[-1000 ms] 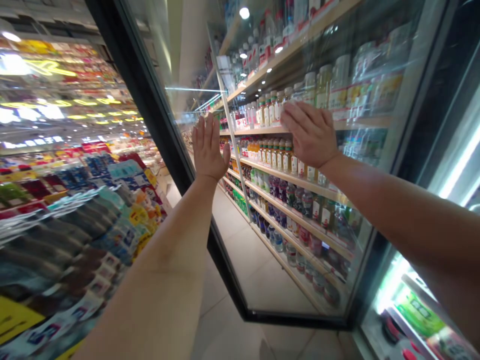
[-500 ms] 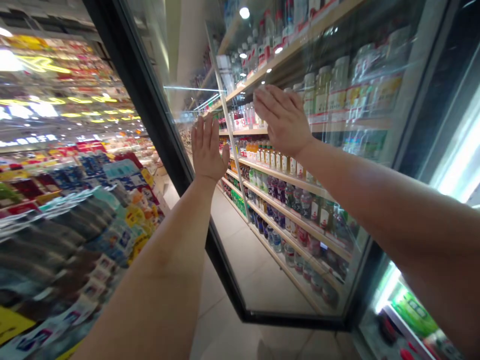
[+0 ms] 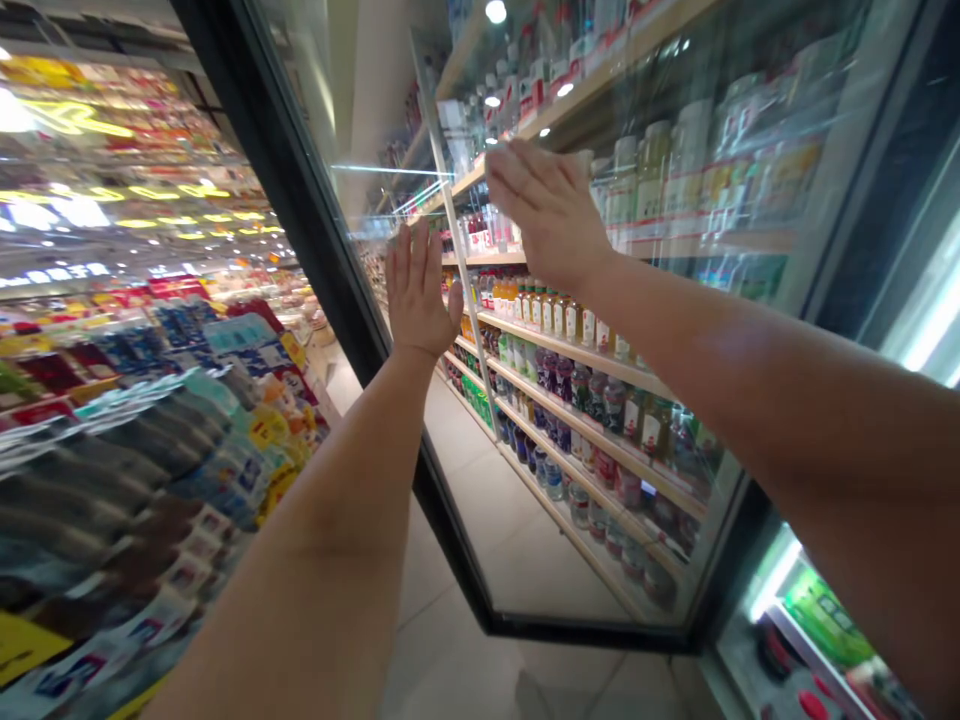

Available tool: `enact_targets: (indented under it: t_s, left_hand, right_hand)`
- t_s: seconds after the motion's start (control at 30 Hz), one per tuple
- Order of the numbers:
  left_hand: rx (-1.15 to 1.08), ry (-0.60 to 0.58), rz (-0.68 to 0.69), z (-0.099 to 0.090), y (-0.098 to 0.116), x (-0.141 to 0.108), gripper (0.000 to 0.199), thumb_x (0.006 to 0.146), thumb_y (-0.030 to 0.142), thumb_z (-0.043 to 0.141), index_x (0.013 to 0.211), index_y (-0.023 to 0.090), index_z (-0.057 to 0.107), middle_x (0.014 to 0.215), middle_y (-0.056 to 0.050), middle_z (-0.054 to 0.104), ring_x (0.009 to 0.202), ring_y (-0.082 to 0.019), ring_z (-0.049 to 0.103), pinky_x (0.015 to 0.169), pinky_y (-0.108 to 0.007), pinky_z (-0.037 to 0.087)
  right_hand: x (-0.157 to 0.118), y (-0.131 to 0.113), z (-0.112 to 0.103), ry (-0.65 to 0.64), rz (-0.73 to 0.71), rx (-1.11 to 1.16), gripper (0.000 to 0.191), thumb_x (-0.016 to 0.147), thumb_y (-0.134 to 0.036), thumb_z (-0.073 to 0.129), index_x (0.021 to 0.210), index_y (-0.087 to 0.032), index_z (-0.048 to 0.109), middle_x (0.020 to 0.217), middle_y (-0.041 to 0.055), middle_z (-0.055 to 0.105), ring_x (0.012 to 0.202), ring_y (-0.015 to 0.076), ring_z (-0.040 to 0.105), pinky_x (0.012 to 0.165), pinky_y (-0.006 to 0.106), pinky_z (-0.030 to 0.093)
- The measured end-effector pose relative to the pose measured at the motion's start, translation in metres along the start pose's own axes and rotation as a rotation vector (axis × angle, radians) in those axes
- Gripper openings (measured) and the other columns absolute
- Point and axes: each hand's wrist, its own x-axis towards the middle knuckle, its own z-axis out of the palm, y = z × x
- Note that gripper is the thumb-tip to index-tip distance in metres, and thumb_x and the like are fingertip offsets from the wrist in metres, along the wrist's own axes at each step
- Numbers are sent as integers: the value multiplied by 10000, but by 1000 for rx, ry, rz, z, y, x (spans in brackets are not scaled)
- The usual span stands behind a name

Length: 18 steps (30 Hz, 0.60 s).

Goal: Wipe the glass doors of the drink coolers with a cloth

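Left hand point(image 3: 420, 295): open, fingers upright and slightly spread, gripping nothing, just beside the black frame point(image 3: 300, 220) of a glass cooler door point(image 3: 540, 560). Right hand point(image 3: 547, 210): open, fingers extended and close together, gripping nothing, higher and farther right across the same pane. Contact with the glass not determinable for either hand.

Door located directly ahead, at an angle across the view, with its lower edge above a tiled floor point(image 3: 450, 660). Behind the glass, wooden shelves point(image 3: 592, 350) lined with bottled drinks point(image 3: 562, 318), labels too small to read. To the left, a retail display of brightly packaged goods point(image 3: 150, 420) under yellow ceiling lights point(image 3: 150, 190). At lower right, a green package point(image 3: 825, 615) in a brightly lit adjoining cooler section point(image 3: 772, 630).
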Motion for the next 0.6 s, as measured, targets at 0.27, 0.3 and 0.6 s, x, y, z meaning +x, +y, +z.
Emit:
enact_targets:
  t_s: [0.27,0.3,0.6]
  left_hand:
    - [-12,-7,-14,1,1,1,794,1033,679,377,1639,167,389,1716,-113,313,1633,-304,122,1357,-493,10]
    - [-18,-7,-12,1,1,1,795,1031,683,383,1640,172,387,1717,-110,312,1633,-307,118,1357,-497,10]
    - [-9,2,4,4,-3,0,790,1043,705,360,1639,186,380,1719,-103,311,1636,-273,118,1358,-463,7]
  right_hand:
    - [-10,2,-5,-99,-111,176,585,1018,-226,312,1571,-136,478,1674,57,400,1571,289,306,1278,566,258]
    - [-12,3,-5,-57,-39,179,584,1026,-226,312,1583,-134,463,1685,59,379,1579,302,286,1280,586,244]
    - [-38,-12,-8,-300,-153,223,543,1075,-257,340,1609,-289,438,1696,-64,361,1597,204,264,1334,496,202]
